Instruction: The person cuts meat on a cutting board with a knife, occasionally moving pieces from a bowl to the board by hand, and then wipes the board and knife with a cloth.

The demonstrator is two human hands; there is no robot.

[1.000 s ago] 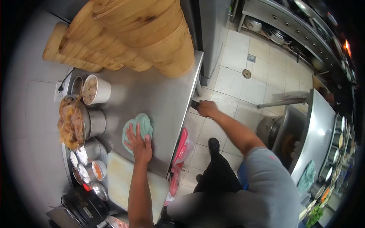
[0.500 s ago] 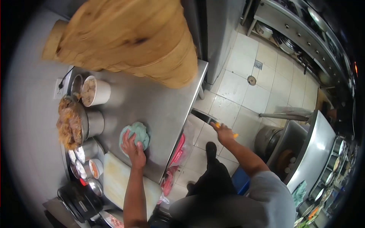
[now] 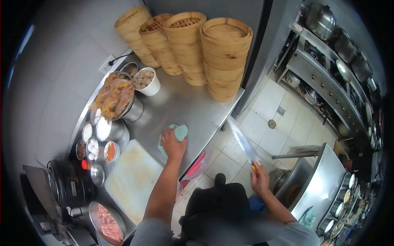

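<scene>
My left hand (image 3: 172, 143) is closed over a crumpled green cloth (image 3: 181, 132) on the steel table (image 3: 193, 110), with part of the cloth sticking out past my fingers. In my right hand (image 3: 260, 180) is a knife (image 3: 244, 142) gripped by its yellow handle. Its long, broad blade points away from me, above the floor just past the table's edge. Nearer my body than the cloth lies a white cutting board (image 3: 133, 180) with brownish stains.
Stacked bamboo steamers (image 3: 225, 53) stand at the table's back. A pot heaped with cooked meat (image 3: 113, 96), a white tub (image 3: 152, 85) and a bowl of raw meat (image 3: 107, 223) line the left. At right are a steel counter (image 3: 320, 184) and a stove (image 3: 316, 78).
The view has shifted, bringing the whole steamer stacks into sight. My left fingers have gone from spread on the cloth to bunched around it. The knife's blade now shows plainly.
</scene>
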